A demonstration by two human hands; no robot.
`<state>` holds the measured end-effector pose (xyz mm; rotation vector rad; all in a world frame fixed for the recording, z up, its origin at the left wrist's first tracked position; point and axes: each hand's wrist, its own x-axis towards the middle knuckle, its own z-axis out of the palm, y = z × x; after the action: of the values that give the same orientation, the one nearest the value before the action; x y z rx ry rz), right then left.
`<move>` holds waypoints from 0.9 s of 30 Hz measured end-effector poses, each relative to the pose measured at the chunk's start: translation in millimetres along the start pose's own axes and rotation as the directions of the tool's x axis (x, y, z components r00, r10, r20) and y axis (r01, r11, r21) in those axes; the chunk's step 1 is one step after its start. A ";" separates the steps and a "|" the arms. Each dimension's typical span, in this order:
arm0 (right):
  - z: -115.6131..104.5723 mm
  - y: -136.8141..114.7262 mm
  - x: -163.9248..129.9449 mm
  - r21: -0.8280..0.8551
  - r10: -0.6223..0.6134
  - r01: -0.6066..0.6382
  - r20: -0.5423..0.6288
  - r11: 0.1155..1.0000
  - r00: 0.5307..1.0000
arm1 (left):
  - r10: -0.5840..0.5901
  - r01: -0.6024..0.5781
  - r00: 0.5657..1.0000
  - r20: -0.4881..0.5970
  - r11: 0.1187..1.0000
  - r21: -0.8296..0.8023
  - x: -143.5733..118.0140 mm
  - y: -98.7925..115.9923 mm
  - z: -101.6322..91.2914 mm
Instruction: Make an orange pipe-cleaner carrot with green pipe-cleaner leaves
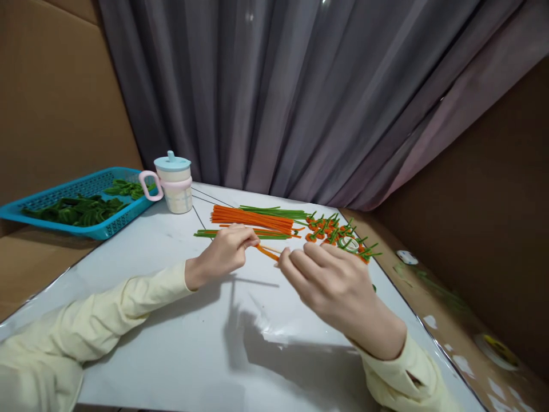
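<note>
My left hand [226, 252] and my right hand [332, 283] hover over the white table [171, 320], each pinching one end of an orange pipe cleaner [268, 252] stretched between them. Just behind lies a bundle of straight orange pipe cleaners [251, 217] with green pipe cleaners [274, 212] beside it. To the right sits a pile of finished orange flowers with green stems [332, 230], and a green-edged roll of tape [349, 244] rests by my right hand's fingers.
A blue mesh tray [51, 197] of green leaf shapes [79, 209] sits at the far left. A lidded cup with a pink handle [174, 183] stands next to it. Grey curtains hang behind; cardboard walls stand left and right.
</note>
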<state>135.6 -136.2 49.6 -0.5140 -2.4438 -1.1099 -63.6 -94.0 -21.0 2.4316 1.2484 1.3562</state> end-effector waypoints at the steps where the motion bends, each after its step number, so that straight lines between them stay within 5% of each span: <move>1: 2.7 6.6 -0.6 -0.006 0.016 -0.016 -0.017 1.000 1.000 | 0.061 -0.061 0.998 0.015 0.998 0.026 -1.3 0.3 0.7; 4: 16.9 25.6 -4.2 0.024 0.099 -0.099 -0.020 0.995 0.995 | 0.185 -0.181 0.977 0.106 0.982 -0.042 -2.9 5.7 -0.8; 7: 36.1 40.4 -9.4 0.153 0.248 -0.252 0.048 0.956 0.968 | 0.194 -0.164 0.968 0.160 0.969 -0.187 -1.2 15.5 -8.6; 15: 61.4 38.8 -9.1 0.368 0.462 -0.519 0.238 0.771 0.854 | -0.046 0.163 0.962 0.268 0.885 -0.436 4.5 28.6 -26.9; 21: 68.9 26.7 -3.9 0.346 0.457 -0.573 0.364 0.743 0.812 | -0.150 0.251 0.967 0.205 0.682 -0.687 7.8 24.6 -24.5; 27: 67.8 8.5 -0.3 0.341 0.418 -0.564 0.414 0.752 0.809 | -0.410 0.346 0.904 0.122 0.534 -0.772 15.9 10.7 -21.9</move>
<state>125.8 -78.7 14.0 -1.1729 -2.4713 -0.2298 -69.0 -96.4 7.5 1.4064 0.8342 1.4368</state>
